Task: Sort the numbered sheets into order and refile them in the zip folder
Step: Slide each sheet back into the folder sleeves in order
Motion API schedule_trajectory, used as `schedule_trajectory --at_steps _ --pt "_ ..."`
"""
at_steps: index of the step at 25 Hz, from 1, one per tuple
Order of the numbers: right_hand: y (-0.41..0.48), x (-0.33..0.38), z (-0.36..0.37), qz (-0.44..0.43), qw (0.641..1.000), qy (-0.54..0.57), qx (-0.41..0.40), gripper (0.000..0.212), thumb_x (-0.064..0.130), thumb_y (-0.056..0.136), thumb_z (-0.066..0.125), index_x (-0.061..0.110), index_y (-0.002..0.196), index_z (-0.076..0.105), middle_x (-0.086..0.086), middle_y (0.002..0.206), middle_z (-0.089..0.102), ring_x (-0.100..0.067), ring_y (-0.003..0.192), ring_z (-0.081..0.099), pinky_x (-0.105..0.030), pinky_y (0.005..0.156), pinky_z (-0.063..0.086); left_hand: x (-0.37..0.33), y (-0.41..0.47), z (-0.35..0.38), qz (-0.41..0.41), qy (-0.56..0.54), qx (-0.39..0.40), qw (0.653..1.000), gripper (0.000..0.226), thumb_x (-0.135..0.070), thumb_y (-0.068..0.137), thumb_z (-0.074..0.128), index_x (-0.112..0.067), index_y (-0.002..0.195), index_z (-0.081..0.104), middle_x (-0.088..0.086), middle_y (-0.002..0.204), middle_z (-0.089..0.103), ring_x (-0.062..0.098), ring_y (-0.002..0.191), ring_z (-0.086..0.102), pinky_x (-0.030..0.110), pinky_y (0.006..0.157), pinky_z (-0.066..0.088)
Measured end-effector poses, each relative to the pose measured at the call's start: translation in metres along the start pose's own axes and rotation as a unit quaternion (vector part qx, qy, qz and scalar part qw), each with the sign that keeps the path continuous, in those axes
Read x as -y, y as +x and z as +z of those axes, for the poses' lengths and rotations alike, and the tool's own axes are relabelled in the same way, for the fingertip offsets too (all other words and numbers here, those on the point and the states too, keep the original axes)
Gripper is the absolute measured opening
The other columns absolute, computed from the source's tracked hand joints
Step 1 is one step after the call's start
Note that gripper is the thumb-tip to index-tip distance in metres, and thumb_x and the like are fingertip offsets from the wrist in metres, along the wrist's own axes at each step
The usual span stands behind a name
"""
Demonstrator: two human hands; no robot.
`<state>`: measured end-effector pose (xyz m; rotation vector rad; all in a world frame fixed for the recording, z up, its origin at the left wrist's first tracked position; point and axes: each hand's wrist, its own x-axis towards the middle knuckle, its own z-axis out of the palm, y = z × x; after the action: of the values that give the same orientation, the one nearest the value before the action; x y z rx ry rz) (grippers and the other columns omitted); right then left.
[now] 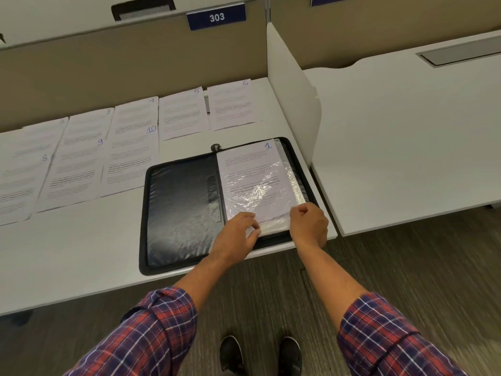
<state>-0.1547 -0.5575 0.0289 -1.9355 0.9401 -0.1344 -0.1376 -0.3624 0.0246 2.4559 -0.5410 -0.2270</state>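
Pinching the sleeve (296, 186) is my left hand (239, 232). My right hand (309, 224) grips sheet 1 (250, 177) by its corner.

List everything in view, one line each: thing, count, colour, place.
zip folder: one, black, open flat at the desk's front right
sheet 1: one, white, in the folder's right half
plastic sleeve: one, clear, over sheet 1
loose numbered sheets: at least eight, white, two rows left of and behind the folder
desk: one, white, under folder and sheets
divider: one, white, right of the folder
303 plate: one, blue, on the back partition
shoes: two, black, on the floor
left hand: one, pinches the sleeve's bottom edge
right hand: one, pinches the sleeve's lower right corner
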Motion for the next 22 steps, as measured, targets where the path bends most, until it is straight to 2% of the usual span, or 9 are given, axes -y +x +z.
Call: schedule_trajectory --at_steps 3,6,7,9,11,14,17,20,22 --pt "-0.015 0.010 0.000 -0.074 0.996 -0.020 -0.044 0.017 0.030 0.101 0.061 0.024 0.096 0.075 0.004 0.094 0.067 -0.017 0.085 0.065 -0.035 0.066 0.056 -0.008 0.004 -0.004 -0.056 -0.051 0.000 0.997 0.028 -0.046 0.101 0.060 -0.023 0.113 0.072 -0.007 0.126 0.066 0.009 0.118 0.059 0.033 0.103 0.048" --pt "-0.037 0.017 0.009 -0.194 0.979 0.019 -0.061 0.012 0.027 0.098 0.068 0.023 0.106 0.077 0.005 0.107 0.069 -0.015 0.100 0.066 -0.042 0.087 0.058 -0.030 0.022 -0.018 -0.154 -0.190 -0.028 0.969 0.043 -0.063 0.098 0.055 -0.025 0.112 0.070 -0.008 0.111 0.069 0.011 0.106 0.064 0.035 0.092 0.051" --pt "-0.045 0.020 0.013 -0.228 0.971 0.035 -0.054 0.014 0.025 0.098 0.070 0.022 0.109 0.077 0.004 0.114 0.072 -0.013 0.108 0.066 -0.039 0.093 0.057 -0.040 0.029 -0.026 -0.184 -0.254 -0.029 0.949 0.045 -0.066 0.096 0.057 -0.025 0.110 0.068 -0.007 0.109 0.069 0.013 0.105 0.065 0.037 0.092 0.052" --pt "-0.061 0.030 0.018 -0.278 0.958 0.067 -0.008 0.019 0.021 0.099 0.071 0.017 0.117 0.076 0.001 0.123 0.074 -0.002 0.115 0.062 -0.017 0.099 0.049 -0.058 0.042 -0.045 -0.242 -0.375 -0.017 0.895 0.046 -0.065 0.092 0.064 -0.024 0.113 0.064 -0.004 0.112 0.069 0.015 0.105 0.066 0.043 0.094 0.055" --pt "-0.075 0.038 0.021 -0.312 0.942 0.100 0.067 0.025 0.018 0.101 0.068 0.016 0.126 0.073 0.004 0.123 0.074 0.011 0.112 0.061 -0.004 0.095 0.044 -0.067 0.051 -0.062 -0.275 -0.382 -0.020 0.882 0.042 -0.053 0.093 0.071 -0.017 0.114 0.064 0.002 0.105 0.070 0.017 0.095 0.070 0.041 0.085 0.060" --pt "-0.082 0.040 0.024 -0.331 0.916 0.154 0.168 0.031 0.023 0.103 0.065 0.016 0.133 0.070 0.008 0.131 0.071 0.015 0.120 0.058 -0.012 0.104 0.047 -0.058 0.057 -0.082 -0.296 -0.305 -0.116 0.898 0.017 -0.020 0.095 0.068 -0.004 0.102 0.069 0.017 0.097 0.071 0.031 0.087 0.072 0.048 0.078 0.062" --pt "-0.074 0.035 0.033 -0.301 0.922 0.149 0.194 0.046 0.040 0.107 0.057 0.017 0.146 0.060 0.004 0.146 0.062 0.001 0.136 0.053 -0.021 0.113 0.043 -0.033 0.045 -0.104 -0.318 -0.326 -0.172 0.873 0.008 -0.014 0.093 0.068 -0.008 0.098 0.072 0.015 0.098 0.073 0.029 0.088 0.072 0.045 0.078 0.063" --pt "-0.061 0.026 0.051 -0.258 0.939 0.008 0.228 0.058 0.045 0.109 0.048 0.019 0.159 0.039 0.000 0.164 0.042 -0.014 0.151 0.038 -0.029 0.122 0.030 0.006 0.021 -0.122 -0.328 -0.373 -0.188 0.848 0.009 -0.020 0.094 0.072 -0.015 0.101 0.074 0.010 0.101 0.075 0.029 0.093 0.073 0.050 0.081 0.065" --pt "-0.055 0.015 0.063 -0.263 0.928 -0.103 0.242 0.064 0.048 0.109 0.045 0.020 0.163 0.028 -0.002 0.170 0.029 -0.020 0.156 0.029 -0.036 0.127 0.024 0.033 0.001 -0.130 -0.349 -0.386 -0.198 0.831 0.010 -0.023 0.095 0.073 -0.019 0.104 0.073 0.009 0.104 0.075 0.030 0.097 0.073 0.055 0.083 0.064"
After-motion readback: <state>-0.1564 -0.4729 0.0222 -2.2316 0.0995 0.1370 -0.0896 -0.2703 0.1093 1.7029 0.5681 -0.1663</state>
